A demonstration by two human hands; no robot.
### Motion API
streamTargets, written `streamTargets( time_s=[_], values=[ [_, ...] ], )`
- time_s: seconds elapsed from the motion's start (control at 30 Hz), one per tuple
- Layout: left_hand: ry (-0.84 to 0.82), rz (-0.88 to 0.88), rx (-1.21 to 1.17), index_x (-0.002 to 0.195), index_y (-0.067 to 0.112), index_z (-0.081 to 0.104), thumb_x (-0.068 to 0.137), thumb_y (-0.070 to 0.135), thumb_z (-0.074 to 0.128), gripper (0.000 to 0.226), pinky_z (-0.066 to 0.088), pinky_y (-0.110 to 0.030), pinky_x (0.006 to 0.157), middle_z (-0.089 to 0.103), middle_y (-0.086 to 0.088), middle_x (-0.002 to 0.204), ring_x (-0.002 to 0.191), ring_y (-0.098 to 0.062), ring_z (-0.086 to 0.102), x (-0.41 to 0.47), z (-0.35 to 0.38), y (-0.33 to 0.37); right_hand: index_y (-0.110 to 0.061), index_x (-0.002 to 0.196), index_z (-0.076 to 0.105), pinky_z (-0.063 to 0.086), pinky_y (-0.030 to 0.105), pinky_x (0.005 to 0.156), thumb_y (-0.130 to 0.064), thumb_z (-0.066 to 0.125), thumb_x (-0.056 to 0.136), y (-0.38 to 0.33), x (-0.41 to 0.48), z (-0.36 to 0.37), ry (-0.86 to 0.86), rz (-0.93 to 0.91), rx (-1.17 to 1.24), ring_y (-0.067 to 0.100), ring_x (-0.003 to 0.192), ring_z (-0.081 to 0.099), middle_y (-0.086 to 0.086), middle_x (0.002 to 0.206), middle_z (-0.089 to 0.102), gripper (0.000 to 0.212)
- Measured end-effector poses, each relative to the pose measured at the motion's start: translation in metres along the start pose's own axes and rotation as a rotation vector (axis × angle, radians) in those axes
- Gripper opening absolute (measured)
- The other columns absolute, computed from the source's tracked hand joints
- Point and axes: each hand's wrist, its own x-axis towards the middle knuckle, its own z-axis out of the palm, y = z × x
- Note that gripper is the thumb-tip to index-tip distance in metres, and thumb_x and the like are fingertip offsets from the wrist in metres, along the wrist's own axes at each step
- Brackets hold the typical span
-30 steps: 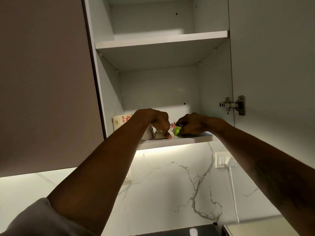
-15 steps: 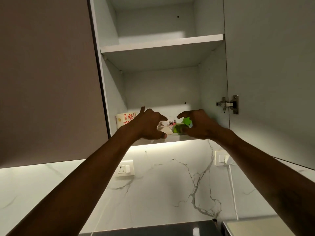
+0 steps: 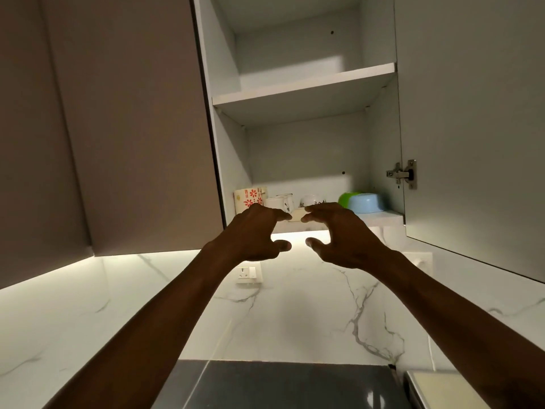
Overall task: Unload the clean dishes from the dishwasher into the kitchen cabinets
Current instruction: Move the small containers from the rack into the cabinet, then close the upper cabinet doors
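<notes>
An open wall cabinet shows its lower shelf (image 3: pixel 386 217) holding a cup with red flowers (image 3: pixel 250 198), a white mug (image 3: pixel 280 202), a small clear glass (image 3: pixel 312 199), a green bowl (image 3: pixel 345 196) and a blue bowl (image 3: pixel 365 202) turned upside down. My left hand (image 3: pixel 256 234) and my right hand (image 3: pixel 339 234) hover just below and in front of the shelf edge. Both hold nothing, with fingers curled and apart, thumbs pointing toward each other. The upper shelf (image 3: pixel 303 89) carries nothing that I can see.
The cabinet door (image 3: pixel 472 125) stands open on the right, its hinge (image 3: pixel 402 174) showing. A closed brown cabinet (image 3: pixel 118 128) is on the left. Below are a marble backsplash with a wall socket (image 3: pixel 249 273), a dark countertop (image 3: pixel 280 385) and a pale appliance corner (image 3: pixel 436 389).
Both hands have let go of the dishes and pulled back out of the cabinet and downward. The green and blue bowls now rest uncovered on the lower shelf.
</notes>
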Motion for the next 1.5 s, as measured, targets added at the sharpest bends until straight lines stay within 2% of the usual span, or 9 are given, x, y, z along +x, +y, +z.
streamTargets(
  time_s=[0.2, 0.37, 0.6, 0.73, 0.9, 1.0, 1.2, 1.33, 1.5],
  values=[
    [0.042, -0.044, 0.049, 0.145, 0.029, 0.053, 0.084, 0.053, 0.074, 0.069, 0.052, -0.045, 0.1, 0.06, 0.002, 0.143, 0.131, -0.022, 0.054, -0.042, -0.019, 0.03, -0.024, 0.131, 0.064, 0.038, 0.037, 0.114, -0.038, 0.073, 0.084, -0.035, -0.022, -0.02, -0.011, -0.027, 0.039, 0.015, 0.14, 0.042, -0.006, 0.146, 0.054, 0.05],
    [0.046, -0.053, 0.072, 0.146, 0.03, 0.051, 0.084, 0.054, 0.075, 0.071, 0.052, -0.047, 0.102, 0.058, 0.0, 0.145, 0.132, -0.024, 0.054, -0.071, -0.047, 0.047, -0.023, 0.131, 0.064, 0.035, 0.039, 0.116, -0.038, 0.073, 0.085, -0.067, -0.044, -0.046, -0.019, -0.035, 0.031, 0.017, 0.141, 0.041, -0.003, 0.147, 0.053, 0.049],
    [0.186, 0.105, -0.027, 0.147, 0.029, 0.049, 0.084, 0.055, 0.073, 0.073, 0.052, -0.041, 0.099, 0.057, 0.006, 0.146, 0.127, -0.022, 0.058, -0.102, -0.09, 0.093, -0.02, 0.121, 0.07, 0.046, 0.043, 0.105, -0.035, 0.074, 0.079, -0.107, -0.083, -0.106, 0.118, -0.05, -0.047, 0.018, 0.127, 0.054, -0.002, 0.133, 0.065, 0.045],
    [0.258, 0.227, -0.06, 0.154, 0.034, 0.037, 0.089, 0.049, 0.069, 0.075, 0.042, -0.039, 0.109, 0.037, 0.008, 0.162, 0.142, -0.02, 0.045, -0.119, -0.1, 0.13, -0.021, 0.117, 0.071, 0.044, 0.038, 0.103, -0.031, 0.07, 0.077, -0.12, -0.113, -0.141, 0.255, -0.024, -0.145, 0.019, 0.123, 0.056, -0.005, 0.126, 0.068, 0.042],
    [0.309, 0.378, -0.064, 0.154, 0.027, 0.039, 0.088, 0.046, 0.071, 0.076, 0.042, -0.039, 0.11, 0.036, 0.003, 0.163, 0.143, -0.022, 0.044, -0.134, -0.115, 0.179, -0.018, 0.118, 0.07, 0.042, 0.041, 0.105, -0.029, 0.068, 0.077, -0.133, -0.162, -0.187, 0.319, 0.017, -0.279, 0.022, 0.124, 0.056, -0.002, 0.125, 0.069, 0.043],
    [0.298, 0.453, -0.063, 0.155, 0.023, 0.039, 0.087, 0.043, 0.073, 0.079, 0.035, -0.039, 0.117, 0.035, -0.001, 0.163, 0.145, -0.024, 0.041, -0.139, -0.124, 0.209, -0.017, 0.123, 0.068, 0.04, 0.039, 0.107, -0.031, 0.068, 0.079, -0.136, -0.191, -0.214, 0.354, 0.032, -0.361, 0.022, 0.125, 0.056, 0.0, 0.127, 0.068, 0.046],
    [0.357, 0.617, 0.009, 0.157, 0.015, 0.034, 0.086, 0.041, 0.074, 0.085, 0.027, -0.044, 0.122, 0.034, -0.009, 0.163, 0.147, -0.028, 0.038, -0.133, -0.15, 0.273, -0.013, 0.127, 0.065, 0.038, 0.035, 0.11, -0.035, 0.07, 0.086, -0.124, -0.227, -0.275, 0.568, 0.058, -0.434, 0.023, 0.128, 0.054, 0.005, 0.133, 0.065, 0.047],
    [0.413, 0.724, 0.149, 0.161, 0.017, 0.024, 0.09, 0.047, 0.067, 0.088, 0.018, -0.049, 0.126, 0.02, -0.011, 0.168, 0.155, -0.029, 0.022, -0.11, -0.169, 0.317, -0.01, 0.134, 0.06, 0.041, 0.034, 0.11, -0.036, 0.07, 0.086, -0.108, -0.242, -0.311, 0.715, 0.148, -0.405, 0.024, 0.131, 0.051, 0.008, 0.139, 0.06, 0.055],
    [0.485, 0.768, 0.329, 0.164, 0.024, 0.01, 0.101, 0.043, 0.05, 0.078, 0.009, -0.053, 0.127, 0.001, -0.013, 0.171, 0.158, -0.03, 0.002, -0.075, -0.184, 0.372, -0.007, 0.149, 0.042, 0.037, 0.03, 0.113, -0.025, 0.068, 0.091, -0.073, -0.248, -0.336, 0.713, 0.283, -0.276, 0.024, 0.138, 0.046, 0.011, 0.15, 0.049, 0.066]
  ],
)
